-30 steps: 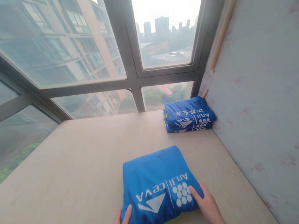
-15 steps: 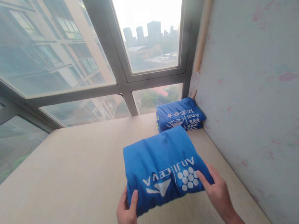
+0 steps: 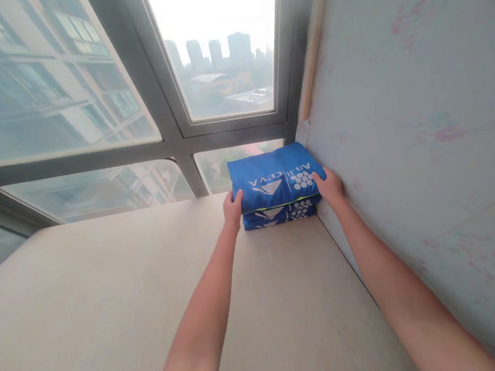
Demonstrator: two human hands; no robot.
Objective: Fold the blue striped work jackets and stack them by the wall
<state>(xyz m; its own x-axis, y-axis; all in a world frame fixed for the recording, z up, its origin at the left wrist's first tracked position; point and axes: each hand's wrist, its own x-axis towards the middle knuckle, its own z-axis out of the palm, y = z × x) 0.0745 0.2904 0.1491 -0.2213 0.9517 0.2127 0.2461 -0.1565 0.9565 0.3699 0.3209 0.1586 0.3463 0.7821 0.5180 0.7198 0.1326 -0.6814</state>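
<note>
A folded blue garment (image 3: 267, 169) with white printed lettering and a cluster of white dots lies over a stack of similar folded blue garments (image 3: 271, 217) in the corner by the window. My left hand (image 3: 232, 208) grips its near left corner, thumb on top and fingers out of sight beneath. At the near right corner my right hand (image 3: 330, 186) pinches the same garment, its thumb beside the dots. Whether the garment's full weight rests on the stack I cannot tell. A thin yellow-green edge shows between it and the stack.
A pale board surface (image 3: 110, 293) spreads out below and to the left. Grey window frames (image 3: 175, 142) border its far side. On the right rises a wall (image 3: 417, 109) with faint pink flowers, close beside my right arm.
Both hands have carried the folded garment forward, from above the near board onto the stack in the corner. My arms are now stretched out, and the view has turned slightly right.
</note>
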